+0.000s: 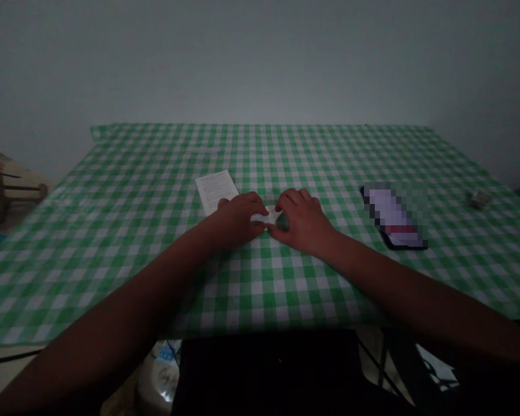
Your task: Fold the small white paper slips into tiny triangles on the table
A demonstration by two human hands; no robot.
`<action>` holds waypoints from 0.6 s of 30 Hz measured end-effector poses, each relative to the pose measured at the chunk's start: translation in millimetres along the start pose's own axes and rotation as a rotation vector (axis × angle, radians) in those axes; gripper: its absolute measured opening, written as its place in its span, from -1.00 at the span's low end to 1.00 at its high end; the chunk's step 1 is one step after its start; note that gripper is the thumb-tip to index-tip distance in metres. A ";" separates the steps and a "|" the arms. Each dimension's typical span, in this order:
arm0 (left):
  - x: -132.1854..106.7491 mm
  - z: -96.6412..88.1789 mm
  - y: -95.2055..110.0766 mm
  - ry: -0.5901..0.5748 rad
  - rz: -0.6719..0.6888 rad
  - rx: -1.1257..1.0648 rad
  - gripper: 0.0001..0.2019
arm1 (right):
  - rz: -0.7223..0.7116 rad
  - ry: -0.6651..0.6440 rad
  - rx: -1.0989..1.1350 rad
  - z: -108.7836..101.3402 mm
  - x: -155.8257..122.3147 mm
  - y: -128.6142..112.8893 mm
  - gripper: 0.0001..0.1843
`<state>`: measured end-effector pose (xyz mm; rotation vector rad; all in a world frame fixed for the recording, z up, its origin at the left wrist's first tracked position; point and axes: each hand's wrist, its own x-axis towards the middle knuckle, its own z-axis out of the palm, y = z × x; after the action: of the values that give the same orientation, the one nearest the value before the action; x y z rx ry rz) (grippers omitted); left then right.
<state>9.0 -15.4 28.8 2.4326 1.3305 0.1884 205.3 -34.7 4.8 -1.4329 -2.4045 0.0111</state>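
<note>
Between my two hands is a small folded piece of printed paper, just above or on the checked tablecloth. My left hand pinches its left side, with thumb and fingers closed on it. On the right side, my right hand grips the paper between thumb and fingertips, its fingers curled. Much of the paper is hidden behind the fingers. A flat printed sheet or booklet lies just beyond my left hand, its lower edge partly covered by that hand.
A phone with a lit, blurred screen lies to the right on the green and white tablecloth. Farther right sits a small crumpled-looking item. A pale wall rises behind the table, and a wooden piece of furniture stands at left.
</note>
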 end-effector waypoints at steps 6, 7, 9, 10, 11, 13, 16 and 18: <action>0.8 2.2 -4.0 0.009 0.023 0.003 -0.72 | -0.035 0.000 0.072 -0.7 -2.7 -3.0 -0.62; 0.6 2.2 -4.1 0.007 0.021 0.001 -0.71 | -0.039 0.002 0.087 -0.6 -2.7 -1.7 -0.64; -0.2 2.2 -3.7 0.005 0.018 -0.008 -0.71 | -0.036 0.008 0.099 -0.1 -2.2 0.9 -0.71; -0.7 2.3 -3.3 0.004 0.020 -0.012 -0.71 | -0.031 0.014 0.096 0.4 -1.9 1.9 -0.74; -1.1 2.5 -2.9 0.008 0.022 -0.016 -0.71 | -0.023 0.022 0.091 1.1 -1.6 2.6 -0.75; -1.7 3.2 -2.2 0.029 0.026 -0.015 -0.72 | -0.006 0.034 0.078 2.8 -0.9 2.9 -0.74; -1.5 4.9 -2.5 0.043 0.022 -0.006 -0.71 | 0.029 0.046 0.043 5.2 0.6 3.7 -0.74; -1.0 6.4 -3.5 0.038 0.014 -0.001 -0.70 | 0.082 0.056 0.009 6.0 2.5 6.5 -0.76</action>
<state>7.5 -16.1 21.6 2.4499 1.3287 0.2401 208.0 -28.4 -1.3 -1.5068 -2.2972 0.0011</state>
